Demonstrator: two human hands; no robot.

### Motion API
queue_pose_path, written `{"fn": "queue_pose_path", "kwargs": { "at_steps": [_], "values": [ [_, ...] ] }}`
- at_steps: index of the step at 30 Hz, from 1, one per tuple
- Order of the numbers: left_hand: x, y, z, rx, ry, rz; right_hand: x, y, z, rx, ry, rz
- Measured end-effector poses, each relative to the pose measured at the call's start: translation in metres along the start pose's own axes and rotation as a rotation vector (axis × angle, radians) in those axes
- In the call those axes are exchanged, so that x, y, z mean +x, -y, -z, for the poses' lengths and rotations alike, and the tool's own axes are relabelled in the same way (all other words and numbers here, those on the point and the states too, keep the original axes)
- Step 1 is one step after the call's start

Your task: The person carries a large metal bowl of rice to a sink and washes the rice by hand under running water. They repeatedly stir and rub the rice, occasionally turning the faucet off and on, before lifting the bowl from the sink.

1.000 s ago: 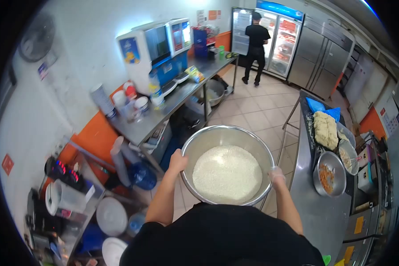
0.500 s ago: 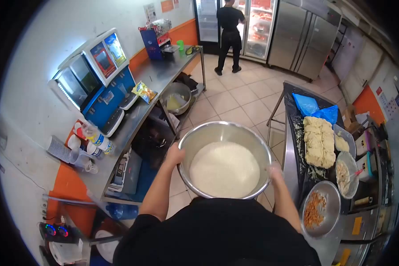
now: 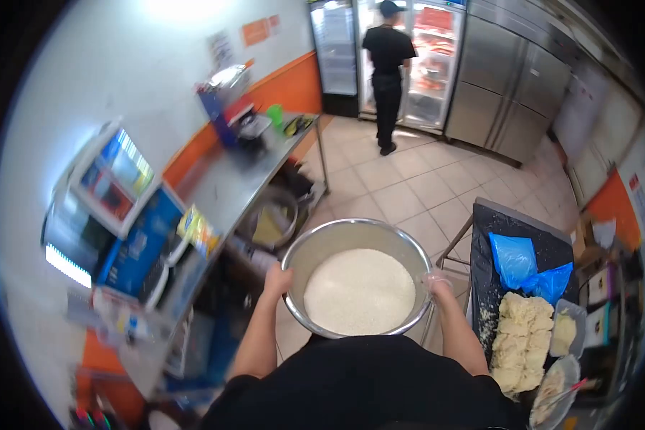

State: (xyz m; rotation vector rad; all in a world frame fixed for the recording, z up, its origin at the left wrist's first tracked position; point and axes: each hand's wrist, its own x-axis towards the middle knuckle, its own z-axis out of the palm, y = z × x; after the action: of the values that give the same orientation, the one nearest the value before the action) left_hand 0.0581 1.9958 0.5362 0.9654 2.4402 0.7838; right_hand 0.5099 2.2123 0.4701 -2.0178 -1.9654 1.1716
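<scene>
A large steel bowl is held level in front of my body, over the tiled floor. Pale, fine-grained food, possibly uncooked rice, covers its bottom. My left hand is closed around the rim on the left side. On the opposite side my right hand, which seems to be in a clear glove, grips the rim too. The fingers of both hands are partly hidden by the bowl's edge.
At right stands a dark-topped table with blue plastic bags and a block of pale dough. A metal counter runs along the left. Ahead, a person in black faces a lit glass-door fridge beside steel cabinets.
The view has tilted up and the room has shifted, with the dough table lower in the frame. Both hands still hold the bowl. The person at the fridge has shifted stance.
</scene>
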Motion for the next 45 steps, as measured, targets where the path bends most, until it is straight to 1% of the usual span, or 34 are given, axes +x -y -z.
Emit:
{"fn": "queue_pose_path", "kwargs": {
  "at_steps": [3, 5, 7, 8, 10, 11, 12, 13, 14, 15, 16, 17, 18, 20, 21, 23, 24, 25, 26, 27, 28, 29, 30, 31, 32, 34, 35, 36, 37, 38, 40, 41, 43, 45],
  "values": [
    [0.124, -0.08, -0.014, 0.124, 0.02, -0.159, 0.072, 0.006, 0.021, 0.093, -0.199, 0.037],
    [0.194, -0.128, -0.034, 0.131, 0.008, -0.357, 0.109, 0.001, 0.017, 0.143, -0.315, 0.032],
    [0.242, -0.196, -0.053, 0.169, 0.105, -0.39, 0.122, -0.004, 0.033, 0.66, -0.324, -0.125],
    [0.264, -0.229, -0.067, 0.152, 0.153, -0.4, 0.124, 0.0, 0.045, 0.704, -0.328, -0.174],
    [0.32, -0.271, -0.109, 0.196, 0.212, -0.503, 0.141, 0.015, 0.08, 0.675, -0.441, -0.201],
    [0.345, -0.29, -0.132, 0.173, 0.253, -0.524, 0.162, 0.015, 0.088, 0.719, -0.477, -0.219],
    [0.365, -0.315, -0.153, 0.255, 0.282, -0.514, 0.185, 0.007, 0.098, 0.635, -0.474, -0.259],
    [0.385, -0.337, -0.175, 0.265, 0.309, -0.528, 0.209, 0.0, 0.107, 0.541, -0.462, -0.299],
    [0.404, -0.357, -0.199, 0.263, 0.335, -0.531, 0.237, -0.004, 0.117, 0.554, -0.488, -0.311],
    [0.422, -0.38, -0.221, 0.25, 0.343, -0.55, 0.263, -0.005, 0.135, 0.532, -0.451, -0.362],
    [0.441, -0.401, -0.239, 0.256, 0.374, -0.506, 0.289, -0.007, 0.159, 0.5, -0.412, -0.404],
    [0.456, -0.421, -0.256, 0.259, 0.399, -0.457, 0.316, -0.005, 0.183, 0.395, -0.424, -0.39],
    [0.467, -0.434, -0.27, 0.243, 0.395, -0.453, 0.343, 0.0, 0.206, 0.381, -0.428, -0.38],
    [0.496, -0.465, -0.29, 0.216, 0.3, -0.45, 0.4, 0.012, 0.256, 0.341, -0.451, -0.348],
    [0.512, -0.479, -0.298, 0.205, 0.289, -0.455, 0.445, 0.003, 0.267, 0.372, -0.41, -0.276],
    [0.539, -0.492, -0.317, 0.095, 0.306, -0.373, 0.5, 0.016, 0.313, 0.354, -0.387, -0.222],
    [0.551, -0.497, -0.325, 0.11, 0.226, -0.402, 0.521, 0.021, 0.329, 0.338, -0.355, -0.186],
    [0.56, -0.51, -0.335, 0.123, 0.156, -0.434, 0.548, 0.021, 0.338, 0.353, -0.382, -0.175],
    [0.572, -0.524, -0.343, 0.069, 0.18, -0.4, 0.576, 0.018, 0.348, 0.371, -0.428, -0.187],
    [0.551, -0.575, -0.326, 0.081, 0.324, -0.37, 0.607, 0.008, 0.355, 0.272, -0.381, -0.13],
    [0.615, -0.551, -0.376, -0.036, 0.396, -0.342, 0.638, 0.005, 0.368, 0.188, -0.374, -0.093],
    [0.615, -0.58, -0.396, -0.187, 0.319, -0.301, 0.669, 0.004, 0.382, 0.025, -0.347, -0.05],
    [0.635, -0.616, -0.415, -0.208, 0.385, -0.393, 0.695, 0.003, 0.405, -0.158, -0.308, -0.003],
    [0.647, -0.663, -0.432, -0.006, 0.347, -0.38, 0.714, 0.002, 0.427, -0.284, -0.271, 0.029],
    [0.684, -0.692, -0.454, 0.03, 0.407, -0.418, 0.729, 0.002, 0.447, -0.291, -0.238, 0.02],
    [0.711, -0.79, -0.484, 0.241, 0.349, -0.574, 0.755, -0.01, 0.47, 0.159, -0.503, -0.103],
    [0.754, -0.824, -0.517, 0.265, 0.375, -0.643, 0.767, -0.014, 0.489, 0.202, -0.549, -0.148],
    [0.817, -0.849, -0.564, 0.015, 0.503, -0.746, 0.774, -0.02, 0.511, 0.28, -0.605, -0.217],
    [0.855, -0.886, -0.605, -0.236, 0.647, -0.82, 0.777, -0.028, 0.529, 0.356, -0.653, -0.29],
    [0.85, -0.924, -0.617, -0.257, 0.751, -0.819, 0.763, -0.03, 0.537, 0.37, -0.685, -0.335],
    [0.851, -1.01, -0.664, -0.124, 0.782, -0.902, 0.757, -0.038, 0.566, 0.592, -0.881, -0.463],
    [0.841, -1.05, -0.687, -0.108, 0.812, -0.938, 0.758, -0.051, 0.579, 0.616, -0.913, -0.492],
    [0.812, -1.127, -0.726, 0.056, 0.82, -1.17, 0.766, -0.077, 0.603, 0.606, -0.891, -0.59],
    [0.803, -1.183, -0.789, 0.037, 0.855, -1.298, 0.803, -0.126, 0.62, 0.59, -0.949, -0.661]
  ]
}}
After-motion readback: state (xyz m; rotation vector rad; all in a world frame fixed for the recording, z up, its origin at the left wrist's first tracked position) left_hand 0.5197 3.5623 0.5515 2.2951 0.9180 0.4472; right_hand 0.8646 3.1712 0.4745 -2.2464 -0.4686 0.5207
